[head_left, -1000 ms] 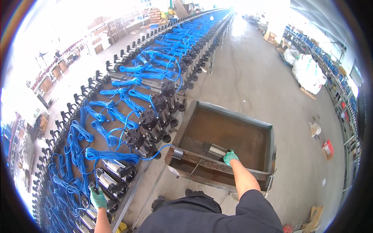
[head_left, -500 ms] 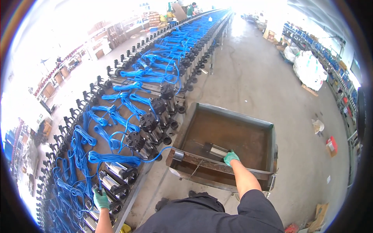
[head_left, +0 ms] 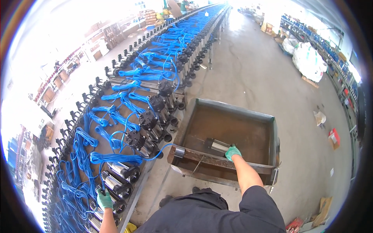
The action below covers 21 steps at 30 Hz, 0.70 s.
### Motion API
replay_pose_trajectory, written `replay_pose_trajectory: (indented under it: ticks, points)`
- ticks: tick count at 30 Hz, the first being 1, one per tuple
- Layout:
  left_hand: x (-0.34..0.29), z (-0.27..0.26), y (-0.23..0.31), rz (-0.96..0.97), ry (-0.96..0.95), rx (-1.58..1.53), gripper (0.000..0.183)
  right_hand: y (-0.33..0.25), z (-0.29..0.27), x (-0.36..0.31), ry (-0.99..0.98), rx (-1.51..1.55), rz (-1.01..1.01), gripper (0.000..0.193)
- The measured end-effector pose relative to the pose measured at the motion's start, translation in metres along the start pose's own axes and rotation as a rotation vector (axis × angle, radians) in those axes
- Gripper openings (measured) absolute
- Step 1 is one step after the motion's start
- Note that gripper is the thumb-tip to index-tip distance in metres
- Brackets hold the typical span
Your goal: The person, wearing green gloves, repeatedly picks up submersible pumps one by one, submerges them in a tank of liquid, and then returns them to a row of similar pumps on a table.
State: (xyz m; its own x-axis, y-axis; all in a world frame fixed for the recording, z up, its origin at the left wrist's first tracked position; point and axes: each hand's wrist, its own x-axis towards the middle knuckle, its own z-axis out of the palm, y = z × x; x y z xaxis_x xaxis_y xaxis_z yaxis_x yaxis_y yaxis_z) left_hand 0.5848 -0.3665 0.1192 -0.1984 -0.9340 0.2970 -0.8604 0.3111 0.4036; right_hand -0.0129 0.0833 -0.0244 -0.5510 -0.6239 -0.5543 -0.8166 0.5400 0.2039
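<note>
Green-gloved, my right hand (head_left: 233,153) is closed round the near end of a silver, cylindrical pump (head_left: 220,145) lying in brownish water inside a metal tank (head_left: 237,107). The pump's far end is partly under the murky water. At the lower left, my left hand (head_left: 104,199), also gloved in green, is closed on a black-ended steel pump (head_left: 118,204) lying on the bench; its fingertips are partly hidden. Beside that hand lie more pumps (head_left: 112,181) on their sides. A blue cable (head_left: 165,146) runs from a coiled bundle (head_left: 116,158) to the tank's near rim.
Upright pumps with black tops (head_left: 136,140) line the bench's near edge, beside many blue cable coils (head_left: 112,115). A rusty crossbar (head_left: 217,163) spans the tank's near side. White sacks (head_left: 309,62) and a red box (head_left: 333,138) stand on the floor (head_left: 248,77) to the right.
My view has shifted slightly, so the tank sits a little higher in the picture. Both hands stay on their pumps.
</note>
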Motion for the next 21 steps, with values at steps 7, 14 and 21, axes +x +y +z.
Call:
replay_pose_trajectory:
  ticks: [7,14,21]
  points:
    - [0.002,0.004,0.003,0.013,0.004,-0.009,0.025,0.001,0.007,-0.002,0.06,0.283,0.203,0.034]
    - [0.0,-0.009,0.016,-0.047,-0.069,-0.015,0.025,0.0,0.007,0.001,0.039,0.142,0.091,0.033]
    - [0.001,-0.001,0.002,-0.025,-0.026,0.0,0.022,0.001,0.002,-0.001,0.011,0.033,-0.001,0.032]
